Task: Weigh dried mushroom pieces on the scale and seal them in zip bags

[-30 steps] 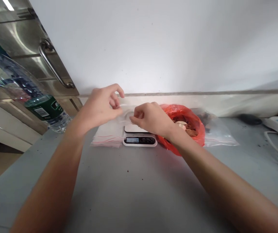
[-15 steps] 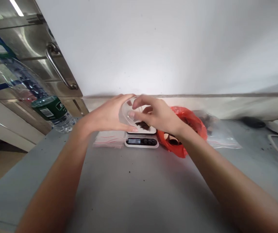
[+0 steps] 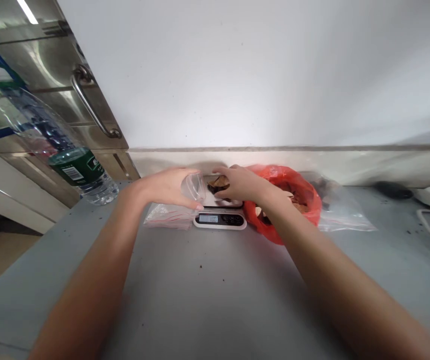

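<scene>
Light: moderate, brightest on wall (image 3: 215,100) behind far edge of tabletop (image 3: 184,290) | shadow: dim toward near edge | glare: steel panels (image 3: 15,55) beyond far-left corner | blur: scale display (image 3: 207,218) digits smeared | distortion: frame edges stretched

Holding clear bag (image 3: 195,188) open in left hand (image 3: 167,188), near back edge of tabletop (image 3: 184,300). At plate (image 3: 210,199) of white scale (image 3: 220,220), with right hand (image 3: 244,185) curved around brown pieces (image 3: 218,184); cannot tell if gripping. Left of scale, flat zip bags (image 3: 166,217). Along back edge to right, open red bag (image 3: 312,200), then dark-filled pouch (image 3: 340,212). By back left corner, green-labelled bottle (image 3: 75,164).
</scene>
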`<action>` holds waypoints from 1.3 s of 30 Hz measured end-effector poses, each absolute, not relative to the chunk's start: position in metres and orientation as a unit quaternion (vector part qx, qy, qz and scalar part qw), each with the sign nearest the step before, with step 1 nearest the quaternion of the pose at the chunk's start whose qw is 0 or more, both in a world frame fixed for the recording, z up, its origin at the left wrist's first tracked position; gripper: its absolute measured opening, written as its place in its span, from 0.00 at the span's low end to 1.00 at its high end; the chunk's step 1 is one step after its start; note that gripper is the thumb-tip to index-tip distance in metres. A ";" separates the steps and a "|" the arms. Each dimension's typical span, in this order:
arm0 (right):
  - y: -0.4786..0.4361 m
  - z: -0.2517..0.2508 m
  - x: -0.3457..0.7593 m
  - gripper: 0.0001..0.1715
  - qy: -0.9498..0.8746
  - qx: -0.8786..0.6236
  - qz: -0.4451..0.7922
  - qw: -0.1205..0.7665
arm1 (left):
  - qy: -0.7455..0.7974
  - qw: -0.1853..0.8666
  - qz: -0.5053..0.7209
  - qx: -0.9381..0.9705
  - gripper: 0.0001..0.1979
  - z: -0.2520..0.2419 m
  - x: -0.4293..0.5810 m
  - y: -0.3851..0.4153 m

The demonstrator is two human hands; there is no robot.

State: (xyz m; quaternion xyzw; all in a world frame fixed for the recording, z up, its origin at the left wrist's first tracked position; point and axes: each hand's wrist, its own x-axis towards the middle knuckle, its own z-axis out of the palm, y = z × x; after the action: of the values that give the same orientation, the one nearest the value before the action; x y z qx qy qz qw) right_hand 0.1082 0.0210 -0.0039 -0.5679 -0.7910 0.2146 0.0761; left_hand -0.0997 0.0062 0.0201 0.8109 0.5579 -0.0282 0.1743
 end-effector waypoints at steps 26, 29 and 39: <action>0.026 -0.018 0.113 0.12 -0.760 -0.533 0.331 0.168 | 0.549 0.193 -0.042 0.812 0.47 0.006 -0.092 0.011; 0.026 -0.017 0.114 0.08 -0.761 -0.535 0.323 0.175 | 0.551 0.196 -0.057 0.809 0.49 0.005 -0.091 0.012; 0.025 -0.017 0.111 0.06 -0.801 -0.541 0.214 0.142 | 0.531 0.198 -0.042 0.823 0.44 0.005 -0.089 0.013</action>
State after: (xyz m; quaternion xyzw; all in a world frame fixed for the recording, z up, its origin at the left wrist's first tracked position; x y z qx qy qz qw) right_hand 0.1108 0.0248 -0.0172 -0.5413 -0.8008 0.2136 0.1419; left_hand -0.0890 0.0131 0.0046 0.8230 0.5310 -0.0417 0.1975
